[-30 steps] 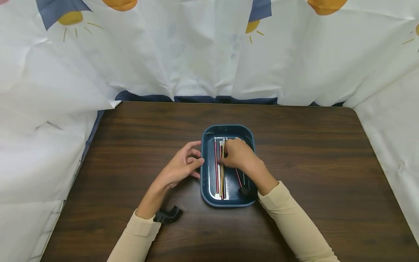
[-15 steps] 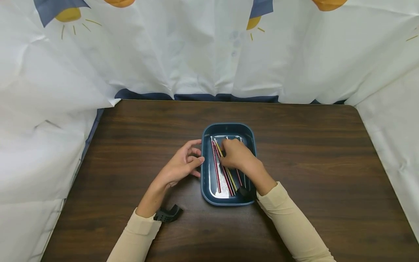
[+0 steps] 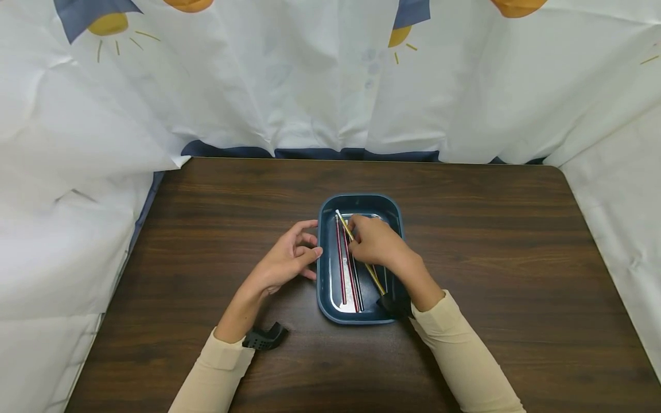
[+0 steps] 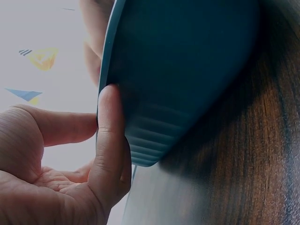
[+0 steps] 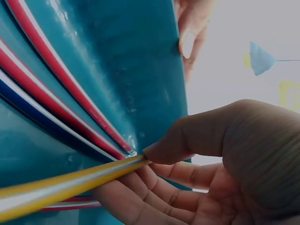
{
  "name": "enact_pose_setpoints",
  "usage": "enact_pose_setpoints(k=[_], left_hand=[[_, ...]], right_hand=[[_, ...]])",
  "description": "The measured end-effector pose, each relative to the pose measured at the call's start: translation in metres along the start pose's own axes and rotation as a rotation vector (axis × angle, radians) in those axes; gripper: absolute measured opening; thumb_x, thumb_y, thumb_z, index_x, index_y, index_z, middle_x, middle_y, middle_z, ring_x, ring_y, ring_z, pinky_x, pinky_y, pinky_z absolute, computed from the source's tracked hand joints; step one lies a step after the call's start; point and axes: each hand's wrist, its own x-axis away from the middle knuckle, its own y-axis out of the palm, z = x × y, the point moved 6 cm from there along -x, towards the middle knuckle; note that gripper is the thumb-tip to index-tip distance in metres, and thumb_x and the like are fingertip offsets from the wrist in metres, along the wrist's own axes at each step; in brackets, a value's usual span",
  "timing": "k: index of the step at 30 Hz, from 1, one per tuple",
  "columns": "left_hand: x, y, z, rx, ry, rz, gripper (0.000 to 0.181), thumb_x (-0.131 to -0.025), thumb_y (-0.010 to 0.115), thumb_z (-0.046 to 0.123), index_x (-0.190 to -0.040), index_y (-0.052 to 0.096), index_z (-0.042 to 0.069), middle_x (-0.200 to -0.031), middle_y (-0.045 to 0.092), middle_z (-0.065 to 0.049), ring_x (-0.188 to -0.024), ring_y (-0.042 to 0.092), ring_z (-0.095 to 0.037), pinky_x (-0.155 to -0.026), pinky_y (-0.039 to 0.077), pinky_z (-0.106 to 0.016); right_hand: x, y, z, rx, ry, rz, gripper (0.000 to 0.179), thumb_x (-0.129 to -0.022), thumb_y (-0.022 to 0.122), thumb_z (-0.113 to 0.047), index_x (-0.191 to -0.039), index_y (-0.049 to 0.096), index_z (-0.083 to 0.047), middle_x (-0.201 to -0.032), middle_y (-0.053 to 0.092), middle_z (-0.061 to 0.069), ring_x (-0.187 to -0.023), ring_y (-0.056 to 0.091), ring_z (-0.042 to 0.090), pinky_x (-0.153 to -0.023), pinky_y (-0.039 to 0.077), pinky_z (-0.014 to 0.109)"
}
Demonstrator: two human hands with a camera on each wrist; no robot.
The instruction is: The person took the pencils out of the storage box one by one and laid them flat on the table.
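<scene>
A dark blue tray (image 3: 356, 322) lies on the table with several long striped pencils inside. My right hand (image 3: 379, 244) pinches a yellow pencil (image 3: 377, 281) between thumb and fingers; in the right wrist view this yellow pencil (image 5: 61, 190) slants over the others. To its left lie red pencils (image 3: 341, 269) and a dark blue pencil (image 5: 42, 110). Another red pencil (image 5: 70, 205) is partly hidden under the right hand. My left hand (image 3: 289, 258) pinches the tray's left rim, as the left wrist view shows with fingertips (image 4: 111, 96) on the outer wall.
The tray stands on a dark wood-grain table (image 3: 490, 246). A white patterned curtain (image 3: 310, 80) hangs along the back and both sides. Each wrist bears a black device, such as the left wrist mount (image 3: 265, 337).
The yellow pencil has come up into my right hand's grip and now slants, its white end toward the upper left. The other pencils have shifted slightly. My left hand stays at the rim.
</scene>
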Motion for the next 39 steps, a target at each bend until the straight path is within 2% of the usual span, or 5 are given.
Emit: enact_pose_setpoints(k=[10, 21, 25, 30, 39], left_hand=[[0.000, 0.001, -0.001, 0.000, -0.014, 0.004, 0.068, -0.104, 0.062, 0.006, -0.163, 0.029, 0.010, -0.132, 0.048, -0.023, -0.096, 0.069, -0.024, -0.069, 0.070, -0.040], [0.002, 0.001, -0.002, -0.011, -0.007, 0.033, 0.071, -0.103, 0.064, 0.006, -0.162, 0.028, 0.016, -0.128, 0.048, -0.021, -0.091, 0.069, -0.024, -0.066, 0.070, -0.041], [0.001, 0.000, -0.001, -0.011, -0.005, 0.031, 0.069, -0.102, 0.064, 0.006, -0.161, 0.029, 0.013, -0.128, 0.048, -0.021, -0.091, 0.068, -0.023, -0.067, 0.070, -0.041], [-0.003, 0.000, -0.001, 0.034, -0.009, -0.008, 0.068, -0.103, 0.063, 0.005, -0.161, 0.028, 0.010, -0.129, 0.048, -0.020, -0.091, 0.068, -0.020, -0.068, 0.070, -0.039], [-0.003, -0.001, -0.008, 0.065, -0.041, -0.047, 0.069, -0.103, 0.062, 0.007, -0.162, 0.025, 0.010, -0.134, 0.048, -0.026, -0.095, 0.069, -0.027, -0.072, 0.071, -0.041]], right_hand=[[0.011, -0.010, -0.002, 0.003, -0.076, 0.043, 0.044, -0.096, 0.067, -0.008, -0.138, 0.056, -0.005, -0.090, 0.066, 0.009, -0.066, 0.061, 0.018, -0.056, 0.052, 0.025], [0.023, -0.027, 0.003, -0.143, -0.156, 0.106, 0.043, -0.096, 0.063, -0.006, -0.138, 0.053, -0.006, -0.100, 0.066, 0.011, -0.072, 0.063, 0.018, -0.062, 0.058, 0.028], [0.028, -0.035, 0.006, -0.188, -0.170, 0.127, 0.043, -0.098, 0.062, -0.007, -0.140, 0.054, -0.006, -0.105, 0.066, 0.011, -0.080, 0.066, 0.020, -0.067, 0.061, 0.031], [0.034, -0.044, 0.013, -0.211, -0.181, 0.169, 0.044, -0.099, 0.062, -0.007, -0.143, 0.055, -0.007, -0.110, 0.067, 0.011, -0.096, 0.067, 0.025, -0.077, 0.061, 0.035], [0.045, -0.049, 0.028, -0.334, -0.169, 0.176, 0.045, -0.101, 0.064, -0.007, -0.145, 0.053, -0.005, -0.108, 0.063, 0.013, -0.089, 0.064, 0.025, -0.068, 0.063, 0.032]])
